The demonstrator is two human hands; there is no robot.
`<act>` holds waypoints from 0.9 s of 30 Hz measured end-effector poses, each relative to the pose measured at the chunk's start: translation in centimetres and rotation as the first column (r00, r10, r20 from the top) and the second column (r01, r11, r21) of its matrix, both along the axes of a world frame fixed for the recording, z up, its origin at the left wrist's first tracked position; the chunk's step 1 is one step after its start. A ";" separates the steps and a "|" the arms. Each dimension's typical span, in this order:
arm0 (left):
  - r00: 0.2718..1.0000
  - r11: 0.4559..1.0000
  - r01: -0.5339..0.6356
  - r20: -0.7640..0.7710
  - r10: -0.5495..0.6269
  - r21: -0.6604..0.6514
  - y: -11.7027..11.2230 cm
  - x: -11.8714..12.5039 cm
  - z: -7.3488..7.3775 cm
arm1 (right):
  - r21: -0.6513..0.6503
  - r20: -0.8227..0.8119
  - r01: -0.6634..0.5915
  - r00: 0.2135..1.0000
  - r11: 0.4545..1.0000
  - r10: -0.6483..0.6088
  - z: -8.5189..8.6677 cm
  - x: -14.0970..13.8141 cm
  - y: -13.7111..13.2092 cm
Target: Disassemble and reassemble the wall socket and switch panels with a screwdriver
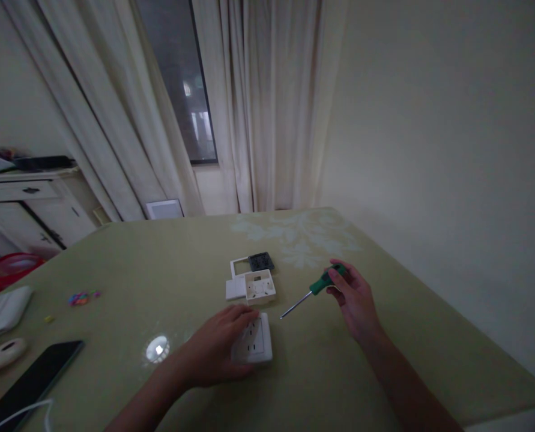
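Note:
My left hand (pixel 220 345) is closed around a white wall socket (pixel 259 342) near the front of the table, its slotted face turned up. Held by its green handle, a screwdriver (pixel 319 285) is in my right hand (pixel 352 297), its metal shaft slanting down and left. The tip is to the right of the socket and apart from it. Just beyond the socket lie an open cream mounting box (pixel 260 288), a white flat plate (pixel 235 288), a white frame (pixel 233 267) and a dark square part (pixel 261 261).
On the left of the green-covered table (pixel 159 258) are small colourful pieces (pixel 81 297), a black phone (pixel 35 378) with a white cable (pixel 19 413), a white roll (pixel 6 354) and a white case (pixel 3 309). A wall (pixel 451 180) stands along the right; curtains (pixel 276 108) hang behind.

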State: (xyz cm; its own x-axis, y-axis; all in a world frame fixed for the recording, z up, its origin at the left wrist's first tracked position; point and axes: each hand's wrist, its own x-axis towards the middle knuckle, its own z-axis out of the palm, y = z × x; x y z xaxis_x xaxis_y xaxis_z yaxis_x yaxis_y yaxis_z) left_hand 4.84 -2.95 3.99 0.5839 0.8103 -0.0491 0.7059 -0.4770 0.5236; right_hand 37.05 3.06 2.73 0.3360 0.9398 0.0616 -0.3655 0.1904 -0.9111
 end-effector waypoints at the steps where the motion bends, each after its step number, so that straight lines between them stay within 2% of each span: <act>1: 1.000 1.000 -0.006 -0.011 0.006 -0.003 -0.1 -0.2 -0.1 | -0.001 0.000 0.001 1.000 1.000 -0.001 0.0 0.0 0.0; 5: 1.000 1.000 -0.029 -0.009 0.029 0.004 -0.3 -0.5 -1.0 | 0.013 -0.018 0.017 1.000 1.000 -0.017 0.2 0.3 0.1; 7: 0.999 0.999 -0.036 0.007 0.036 0.019 0.0 0.4 -1.4 | 0.040 -0.044 0.031 0.999 0.999 -0.029 0.4 0.7 0.1; 9: 0.999 0.999 -0.025 0.023 0.024 0.037 0.8 2.2 -1.8 | 0.072 -0.077 0.058 0.996 0.996 -0.053 0.6 1.2 0.1; 12: 0.998 0.997 0.010 0.053 -0.014 0.072 2.9 6.7 -2.6 | 0.119 -0.121 0.124 0.987 0.985 -0.110 0.9 2.2 0.2; 17: 0.993 0.989 0.054 0.100 -0.068 0.140 7.8 16.3 -4.0 | 0.175 -0.201 0.264 0.953 0.949 -0.228 1.0 3.7 0.4; 21: 0.986 0.983 0.061 0.141 -0.086 0.171 10.5 22.0 -4.0 | 0.211 -0.205 0.326 0.937 0.922 -0.284 0.6 4.5 0.6; 24: 0.979 0.976 0.067 0.176 -0.104 0.205 11.0 23.6 -3.6 | 0.195 -0.243 0.346 0.924 0.918 -0.296 0.4 5.0 0.7; 27: 0.975 0.970 0.064 0.191 -0.111 0.233 10.7 22.4 -3.3 | 0.178 -0.277 0.349 0.915 0.920 -0.294 0.3 5.4 0.7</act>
